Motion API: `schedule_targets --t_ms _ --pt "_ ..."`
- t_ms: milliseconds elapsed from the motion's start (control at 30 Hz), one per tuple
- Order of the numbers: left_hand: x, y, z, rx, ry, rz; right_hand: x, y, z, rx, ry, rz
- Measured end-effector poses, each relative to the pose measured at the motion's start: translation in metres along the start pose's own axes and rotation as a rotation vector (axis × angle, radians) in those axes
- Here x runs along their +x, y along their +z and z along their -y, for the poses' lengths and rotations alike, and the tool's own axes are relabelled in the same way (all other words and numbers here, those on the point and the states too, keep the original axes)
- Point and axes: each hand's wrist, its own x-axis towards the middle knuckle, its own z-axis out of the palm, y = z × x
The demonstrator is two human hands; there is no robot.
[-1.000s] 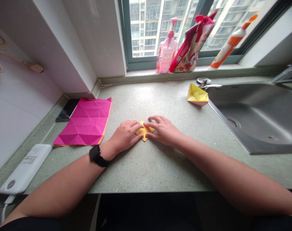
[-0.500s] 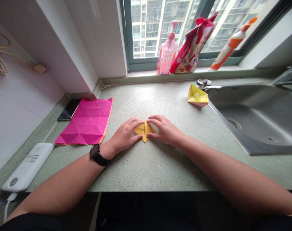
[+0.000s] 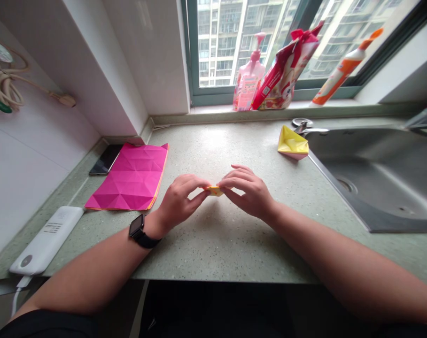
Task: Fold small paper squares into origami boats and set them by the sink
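Observation:
Between my two hands is a small folded piece of yellow paper [image 3: 215,191], seen nearly edge-on and mostly covered by fingers. My left hand [image 3: 181,199], with a black watch on its wrist, pinches the left end between thumb and fingers. The right end is pinched the same way by my right hand [image 3: 248,191]. A shadow lies on the counter below the paper. To the left, creased pink paper [image 3: 130,178] lies flat on orange-edged sheets. A folded yellow paper box [image 3: 292,143] with a pinkish outside stands near the sink.
A steel sink [image 3: 370,220] fills the right of the counter [image 3: 199,253]. At far left are a white power bank [image 3: 47,239] with a cable and a dark phone [image 3: 105,159]. A pump bottle [image 3: 249,84], a red bag [image 3: 287,70] and an orange-white bottle [image 3: 338,70] line the windowsill.
The yellow paper, lying flat as a diamond before, is now lifted and tilted edge-on. Both hands have shifted from holding its sides down to pinching its ends. The view has turned slightly.

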Motion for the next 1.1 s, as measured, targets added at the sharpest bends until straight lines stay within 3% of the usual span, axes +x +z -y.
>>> schedule_targets --t_ms 200,533,1100 --pt "0.0029 -0.0065 -0.0056 0.060 0.125 -0.055 0.0058 -0.0062 0.0089 -0.032 -0.084 -0.114" --pt "0.0022 -0.0064 -0.0049 0.061 0.162 -0.050 0.0050 -0.0059 0.0068 -0.067 -0.132 -0.037" --pt "0.0016 -0.0076 -0.0059 -0.030 0.130 -0.032 0.0042 -0.0047 0.0106 -0.003 -0.137 -0.072"
